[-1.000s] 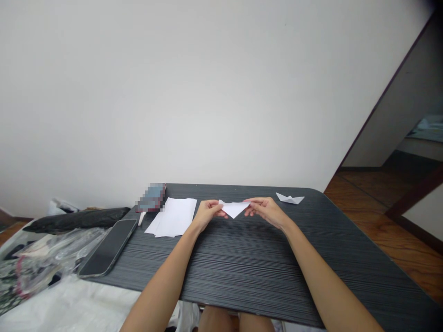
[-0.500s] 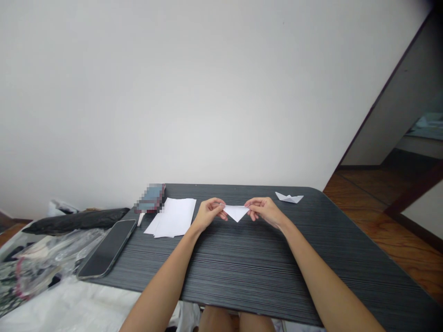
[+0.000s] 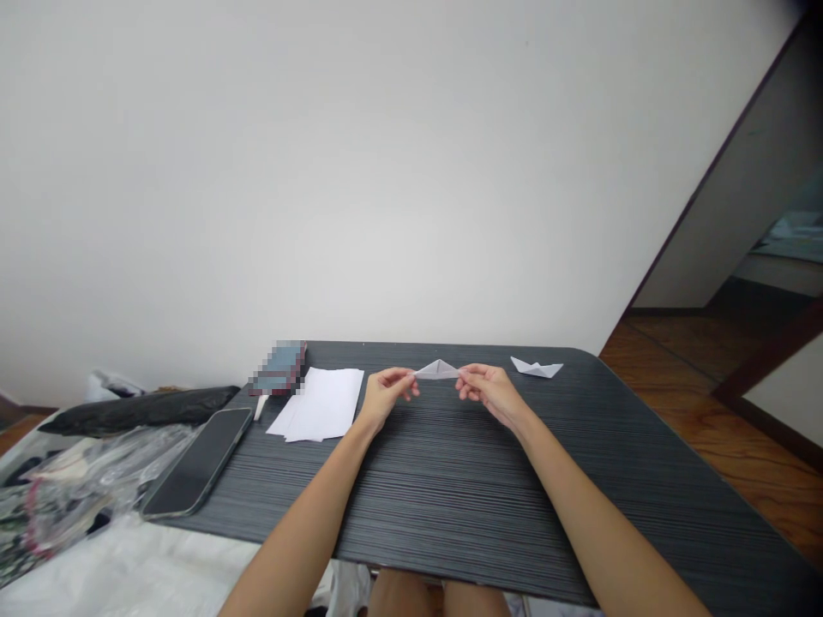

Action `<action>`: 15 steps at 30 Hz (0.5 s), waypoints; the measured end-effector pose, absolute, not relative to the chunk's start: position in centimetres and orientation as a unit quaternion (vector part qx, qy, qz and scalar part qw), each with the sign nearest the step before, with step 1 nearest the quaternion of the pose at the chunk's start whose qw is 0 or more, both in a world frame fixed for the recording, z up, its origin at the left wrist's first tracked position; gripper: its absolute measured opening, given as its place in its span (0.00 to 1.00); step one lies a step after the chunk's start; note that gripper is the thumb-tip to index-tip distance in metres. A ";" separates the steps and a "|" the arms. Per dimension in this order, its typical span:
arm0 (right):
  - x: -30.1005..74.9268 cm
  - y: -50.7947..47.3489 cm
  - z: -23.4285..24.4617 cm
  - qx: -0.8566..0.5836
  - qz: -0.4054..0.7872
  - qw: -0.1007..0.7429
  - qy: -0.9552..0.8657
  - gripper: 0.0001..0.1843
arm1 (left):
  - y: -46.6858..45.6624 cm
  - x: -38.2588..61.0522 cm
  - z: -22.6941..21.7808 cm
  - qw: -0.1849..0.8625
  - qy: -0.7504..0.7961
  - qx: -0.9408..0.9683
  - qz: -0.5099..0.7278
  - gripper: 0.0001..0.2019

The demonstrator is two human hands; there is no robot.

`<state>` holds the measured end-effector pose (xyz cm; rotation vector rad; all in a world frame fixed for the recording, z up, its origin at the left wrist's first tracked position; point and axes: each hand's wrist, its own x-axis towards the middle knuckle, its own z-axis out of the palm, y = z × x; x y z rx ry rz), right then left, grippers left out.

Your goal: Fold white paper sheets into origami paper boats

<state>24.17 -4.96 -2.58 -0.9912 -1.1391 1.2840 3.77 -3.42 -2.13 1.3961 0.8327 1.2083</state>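
A small folded white paper boat [image 3: 438,370] is stretched between my two hands above the dark table. Its middle rises to a low peak, with a flat band along the bottom. My left hand [image 3: 387,394] pinches its left tip between thumb and fingers. On the other side, my right hand [image 3: 487,390] pinches the right tip, the remaining fingers loosely curled. A second paper boat [image 3: 537,368] lies farther right near the back of the table, touched by neither hand.
White paper sheets [image 3: 325,403] lie left of my hands, beside a blurred-out blue and red item [image 3: 279,368]. A phone [image 3: 198,463] rests at the left edge of the dark table [image 3: 463,497]. Plastic bags [image 3: 116,471] and a black wrapped bundle [image 3: 141,411] are beyond it. A wall stands behind.
The paper between my hands showed a downward-pointing triangle; now a peak points up above a narrow band. Both hands have turned slightly and keep their pinch on the tips.
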 end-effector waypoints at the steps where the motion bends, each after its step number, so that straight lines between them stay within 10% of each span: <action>1: 24.1 -4.7 -2.9 -0.449 0.506 0.547 -0.493 0.11 | -3.2 3.8 -2.4 0.498 0.367 0.596 0.511 0.13; 15: 23.2 -5.1 -4.4 -0.597 0.126 0.366 -0.702 0.08 | -3.6 3.9 -3.5 0.077 0.494 0.818 0.284 0.10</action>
